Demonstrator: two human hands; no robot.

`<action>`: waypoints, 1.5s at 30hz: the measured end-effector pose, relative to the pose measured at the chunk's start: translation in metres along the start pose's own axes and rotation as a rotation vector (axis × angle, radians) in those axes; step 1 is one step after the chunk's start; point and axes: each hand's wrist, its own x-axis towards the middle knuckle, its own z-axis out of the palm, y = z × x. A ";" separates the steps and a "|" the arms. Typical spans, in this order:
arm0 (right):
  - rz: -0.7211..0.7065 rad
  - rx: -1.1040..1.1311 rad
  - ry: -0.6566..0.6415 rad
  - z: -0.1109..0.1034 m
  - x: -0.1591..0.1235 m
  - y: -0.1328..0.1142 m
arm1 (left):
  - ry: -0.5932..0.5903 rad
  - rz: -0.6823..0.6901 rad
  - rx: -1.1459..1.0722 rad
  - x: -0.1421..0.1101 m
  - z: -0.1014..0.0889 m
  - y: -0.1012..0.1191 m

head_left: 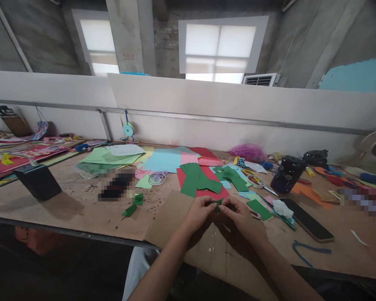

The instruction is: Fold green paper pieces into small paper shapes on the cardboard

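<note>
Pinching green paper [218,203], both hands [198,213] [240,214]; long axis unclear.

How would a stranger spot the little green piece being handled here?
On the brown table, find the cardboard at the near edge. Over it, the left hand and right hand meet, pinching the small green piece. Unlike the larger green sheets lying just beyond, it is held.

- a hand could slide over bare cardboard [169,213], left of the left hand [200,212]
- the phone [308,221] and white wad [283,208] blocked the right side
- a tall dark cup [287,174] stood beyond the phone
- flat green paper [198,179] lay ahead
</note>
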 end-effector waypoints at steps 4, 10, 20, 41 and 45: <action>0.000 0.001 0.005 0.000 0.001 0.002 | -0.022 0.016 0.004 -0.002 0.001 0.003; -0.001 -0.010 0.013 -0.001 0.001 0.004 | -0.044 0.048 0.091 -0.003 0.000 0.003; -0.007 -0.039 0.035 -0.001 0.000 0.004 | -0.049 0.078 0.165 -0.001 -0.003 -0.005; -0.052 -0.022 0.068 0.001 -0.002 -0.003 | 0.035 0.055 0.092 0.001 0.001 0.001; 0.018 0.195 0.020 0.000 0.001 0.003 | 0.088 0.018 0.000 0.002 0.000 0.003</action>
